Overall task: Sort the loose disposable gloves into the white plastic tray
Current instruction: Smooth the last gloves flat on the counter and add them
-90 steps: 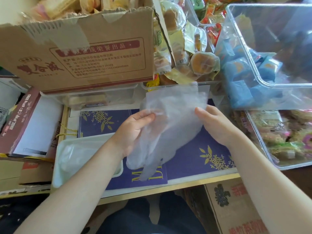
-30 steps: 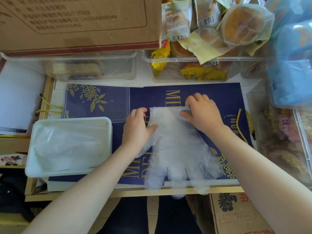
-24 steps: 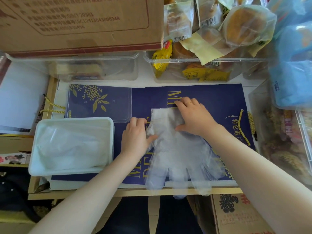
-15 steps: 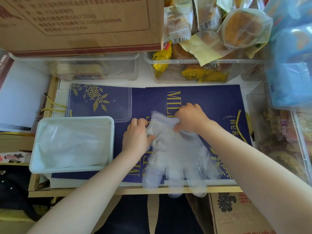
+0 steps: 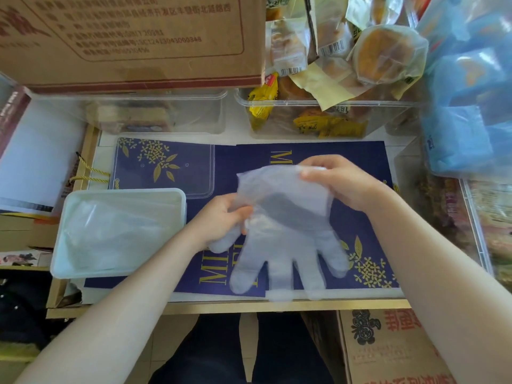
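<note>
1. We see a clear disposable glove (image 5: 288, 231) held just over a navy gift bag (image 5: 357, 162) that lies flat on the work surface, its fingers pointing toward the near edge.
2. Our left hand (image 5: 221, 220) pinches the glove's left side near the thumb part, fingers curled round the thin film.
3. Our right hand (image 5: 340, 181) grips the cuff end at the far right corner, lifting it so the cuff folds over toward the palm of the glove.
4. The glove's fingertips trail down to the near edge of the bag; whether they touch it we cannot tell.
5. The white plastic tray (image 5: 59, 261) sits to the left of the glove, just beside our left forearm, and it holds a crumpled heap of clear gloves (image 5: 116, 234).
6. On the far side stands a brown cardboard box (image 5: 133, 40) on top of a clear plastic bin (image 5: 155, 115).
7. To the right of that, a second clear bin (image 5: 318, 117) is heaped with wrapped snacks (image 5: 388, 51).
8. At the far right we see blue packets (image 5: 465, 106) behind clear plastic.
9. Another printed cardboard box (image 5: 388, 347) stands below the near right edge of the surface.
</note>
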`<act>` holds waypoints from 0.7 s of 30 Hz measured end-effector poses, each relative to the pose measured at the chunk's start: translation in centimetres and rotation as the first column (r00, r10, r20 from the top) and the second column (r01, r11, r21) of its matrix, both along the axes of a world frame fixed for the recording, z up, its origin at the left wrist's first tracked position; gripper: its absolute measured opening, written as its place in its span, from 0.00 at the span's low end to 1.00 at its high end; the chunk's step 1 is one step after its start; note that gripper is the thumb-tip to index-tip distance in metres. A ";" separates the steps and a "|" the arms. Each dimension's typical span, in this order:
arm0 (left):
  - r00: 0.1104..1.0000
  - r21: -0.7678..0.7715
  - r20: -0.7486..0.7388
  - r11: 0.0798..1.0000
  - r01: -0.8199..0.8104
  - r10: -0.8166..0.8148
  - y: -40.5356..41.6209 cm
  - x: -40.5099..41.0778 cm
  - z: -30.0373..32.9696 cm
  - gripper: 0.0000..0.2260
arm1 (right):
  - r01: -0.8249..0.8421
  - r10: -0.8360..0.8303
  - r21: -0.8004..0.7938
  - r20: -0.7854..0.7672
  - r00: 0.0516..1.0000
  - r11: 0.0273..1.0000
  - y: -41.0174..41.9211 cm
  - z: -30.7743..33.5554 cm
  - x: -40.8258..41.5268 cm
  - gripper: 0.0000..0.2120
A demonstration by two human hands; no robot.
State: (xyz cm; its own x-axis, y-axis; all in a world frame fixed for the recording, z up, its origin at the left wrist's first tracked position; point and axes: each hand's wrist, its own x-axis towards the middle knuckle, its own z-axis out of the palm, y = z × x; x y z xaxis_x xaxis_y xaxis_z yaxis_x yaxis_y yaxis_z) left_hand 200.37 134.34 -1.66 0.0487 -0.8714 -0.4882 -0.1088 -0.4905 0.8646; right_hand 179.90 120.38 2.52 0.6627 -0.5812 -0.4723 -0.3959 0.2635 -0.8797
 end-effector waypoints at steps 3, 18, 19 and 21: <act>0.990 0.046 -0.127 0.998 -0.051 0.056 -0.3 0.2 0.4 0.07 | 0.092 -0.155 0.384 0.138 0.978 0.919 1.2 -2.6 -2.5 0.36; 0.676 0.245 -0.639 0.930 -0.274 0.367 -1.2 0.5 1.6 0.38 | 0.318 -0.319 0.115 -0.008 0.948 0.941 3.9 -3.8 -0.8 0.05; 0.802 0.211 -0.490 0.939 -0.272 0.342 -1.3 -0.3 1.7 0.28 | 0.331 -0.331 0.093 -0.017 0.943 0.939 4.1 -3.9 -0.6 0.05; 0.941 0.123 -0.180 0.956 -0.267 0.286 -1.6 -1.3 1.7 0.07 | 0.350 -0.349 0.065 -0.017 0.937 0.935 4.4 -3.8 -0.3 0.05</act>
